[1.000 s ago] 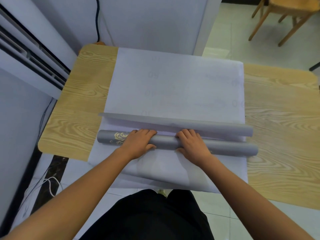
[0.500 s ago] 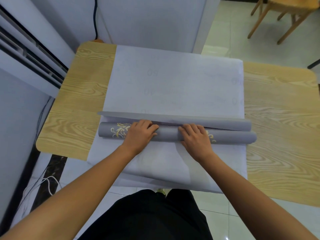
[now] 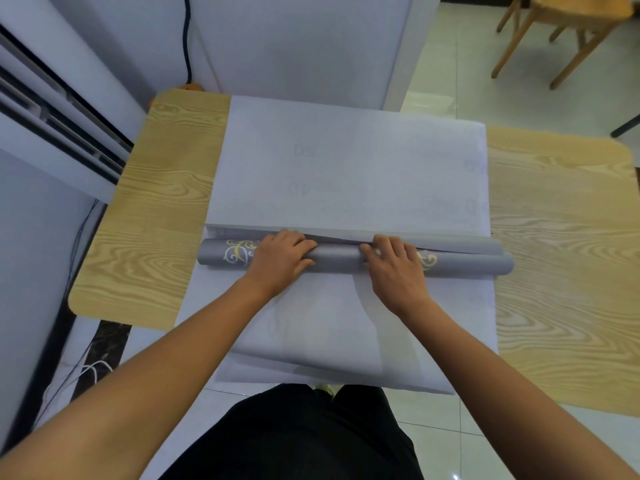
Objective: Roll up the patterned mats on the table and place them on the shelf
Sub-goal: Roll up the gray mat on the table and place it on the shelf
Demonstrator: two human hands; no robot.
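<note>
Rolling the grey gold-scrolled mat roll (image 3: 341, 262) away over the pale flat mats (image 3: 346, 168), with left hand (image 3: 278, 263) and right hand (image 3: 398, 268) curled around it; best done pressing evenly, keeping ends flush.

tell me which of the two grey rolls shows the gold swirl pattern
The nearer roll, under the left hand and right hand: gold swirls show near both its ends. The farther roll looks plain grey.

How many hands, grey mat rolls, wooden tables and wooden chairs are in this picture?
Hands: 2, left hand and right hand
Grey mat rolls: 2, front roll and thinner roll behind it
Wooden table: 1
Wooden chair: 1
Total: 6
</note>
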